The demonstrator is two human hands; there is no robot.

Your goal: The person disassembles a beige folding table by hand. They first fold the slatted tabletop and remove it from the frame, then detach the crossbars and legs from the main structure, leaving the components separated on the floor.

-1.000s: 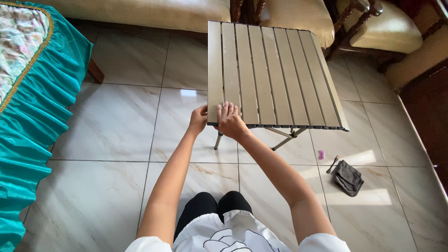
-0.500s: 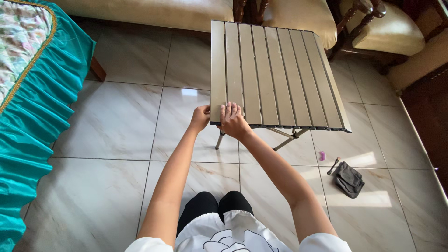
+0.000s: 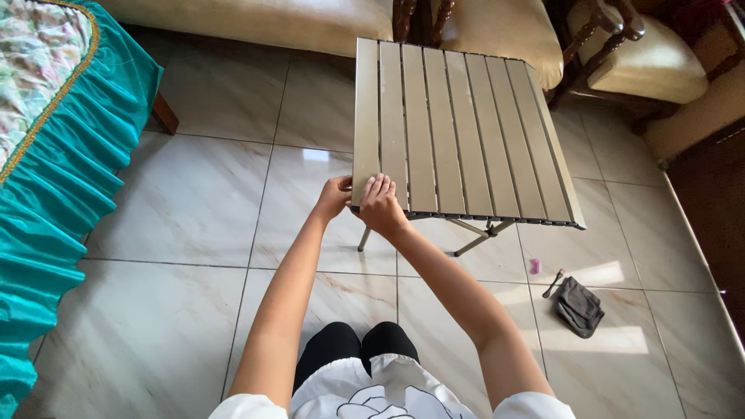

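Far to the left of our hands hangs one teal bedspread [image 3: 54, 178], its ruffled skirt reaching toward the tiled floor [image 3: 186, 233].

Our left hand [image 3: 335, 198] is curled at the near left corner of the tabletop [image 3: 458, 132], fingers wrapped over the outer edge of the leftmost slat. Our right hand [image 3: 382, 203] lies touching it just beside, palm down with fingers spread flat across the near ends of the first two slats; it presses rather than grips. Both hands meet at that one corner, the left slightly farther out, so neither is clearly nearer.

The tabletop stretches away from our hands and off to the right. We count seven slats, their long axis running straight away from us toward the cushioned seats beyond. Under the near edge, just right of our hands, two thin legs [image 3: 473, 237] show, crossing at an angle; the rest of the frame is hidden.

Well to the right of the hands, on the floor, lie one small pink item [image 3: 535, 266] and one dark cloth pouch [image 3: 578, 305], near each other. Beyond the tabletop's far right corner stands one wooden armchair [image 3: 636, 62].
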